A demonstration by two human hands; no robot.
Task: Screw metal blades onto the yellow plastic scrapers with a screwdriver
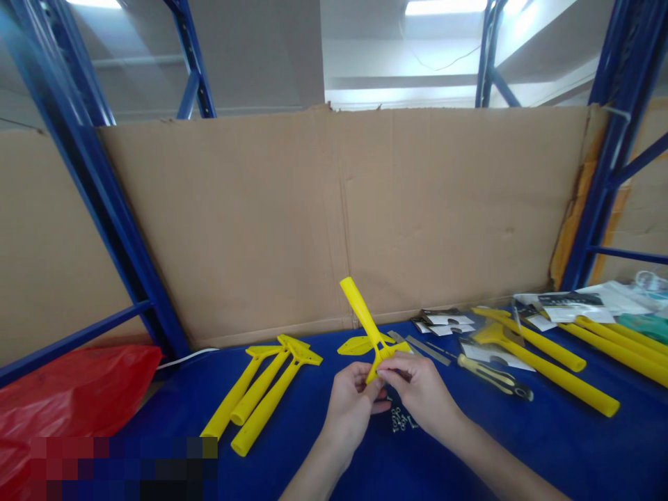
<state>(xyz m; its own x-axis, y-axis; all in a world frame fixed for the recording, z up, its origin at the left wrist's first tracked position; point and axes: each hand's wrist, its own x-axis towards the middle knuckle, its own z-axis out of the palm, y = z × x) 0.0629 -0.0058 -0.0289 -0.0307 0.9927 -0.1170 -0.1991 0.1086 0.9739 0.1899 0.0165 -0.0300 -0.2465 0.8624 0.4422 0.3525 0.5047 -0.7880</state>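
A yellow scraper handle (362,309) is held up in front of me, its round grip pointing up and away to the left. My left hand (351,403) has its fingers closed on the lower side of the wide head. My right hand (422,386) pinches the same head from the right; whether a small part sits between those fingertips is hidden. Just behind the head lies a flat yellow piece (355,346). Small metal screws and nuts (401,420) are scattered on the blue surface below my hands. Thin metal strips (431,351) lie behind my right hand.
Several yellow scraper handles (274,393) lie at left, and more yellow scrapers (561,372) at right. A screwdriver (488,376) rests right of my hands. Packaged cards (443,322) stand near the cardboard wall (261,223). A red plastic bag (78,390) is far left.
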